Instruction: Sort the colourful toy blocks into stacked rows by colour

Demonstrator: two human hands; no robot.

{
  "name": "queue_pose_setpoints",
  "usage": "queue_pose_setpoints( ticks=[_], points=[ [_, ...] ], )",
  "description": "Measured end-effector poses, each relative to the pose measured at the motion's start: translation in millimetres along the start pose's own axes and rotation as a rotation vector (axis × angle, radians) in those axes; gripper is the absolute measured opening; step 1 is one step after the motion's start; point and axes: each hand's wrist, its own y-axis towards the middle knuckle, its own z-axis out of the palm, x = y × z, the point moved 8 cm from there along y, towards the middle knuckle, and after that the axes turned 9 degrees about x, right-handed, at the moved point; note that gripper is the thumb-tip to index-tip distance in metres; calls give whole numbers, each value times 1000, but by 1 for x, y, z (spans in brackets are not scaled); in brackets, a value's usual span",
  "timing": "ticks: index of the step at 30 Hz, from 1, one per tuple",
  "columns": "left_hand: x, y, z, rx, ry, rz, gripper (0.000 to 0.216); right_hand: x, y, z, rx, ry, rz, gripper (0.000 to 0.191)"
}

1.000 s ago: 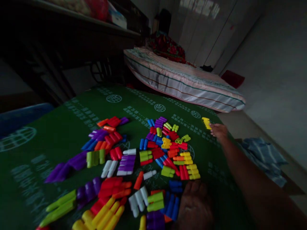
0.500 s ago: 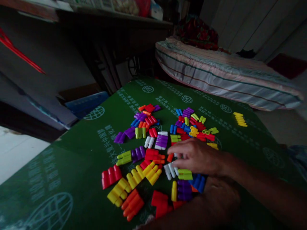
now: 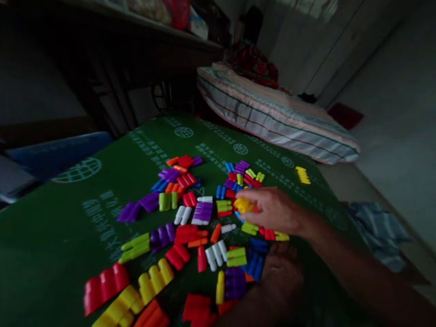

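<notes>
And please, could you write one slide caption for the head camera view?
The right hand holds a yellow piece among scattered colourful pieces on a green printed surface.

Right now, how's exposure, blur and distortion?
Head view: dim overall, darkest toward upper left; pale bright patch high on the back panels. Head view: right hand and the yellow block it touches look soft; lower-left red block seems stretched.

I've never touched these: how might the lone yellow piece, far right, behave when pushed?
The lone yellow piece looks stiff, judging by its even, ridged shape. Lying flat as a joined row, it would probably slide rather than roll.
</notes>
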Motion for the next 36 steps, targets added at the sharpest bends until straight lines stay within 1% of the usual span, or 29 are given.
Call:
queue_pose_setpoints(
  ticks=[1, 3, 5, 6, 7, 9, 11, 13, 16, 21, 29, 32, 36],
  points=[
    [1, 3, -2, 10, -12, 4, 31, -46, -9, -11, -65, 10, 186, 37],
    [5, 7, -5, 22, -41, 5, 27, -138, -40, -22, -150, -30, 590, 41],
    [10, 8, -5, 29, -82, -9, 28, -211, -73, -24, -187, -101, 866, 41],
    [12, 9, -3, 26, -103, -12, 28, -238, -88, -21, -200, -121, 971, 41],
    [14, 10, -1, 16, -124, -15, 28, -260, -100, -17, -206, -126, 1043, 41],
    [17, 14, 6, -20, -153, -13, 28, -290, -116, -8, -215, -112, 1126, 39],
    [21, 18, 14, -57, -156, -9, 27, -305, -121, -3, -233, -90, 1147, 34],
    [24, 23, 23, -67, -155, -9, 26, -313, -119, -1, -249, -80, 1133, 32],
    [28, 30, 32, -75, -158, 2, 22, -320, -113, -3, -265, -85, 1107, 32],
    [29, 33, 40, -81, -166, 15, 19, -330, -112, -6, -334, -74, 1133, 29],
    [28, 31, 37, -104, -171, 9, 21, -332, -112, -7, -389, -48, 1129, 29],
    [28, 30, 34, -106, -174, 0, 22, -331, -112, -8, -394, -57, 1135, 30],
    [27, 28, 29, -77, -177, -2, 25, -331, -110, -8, -374, -84, 1125, 30]
  ],
)
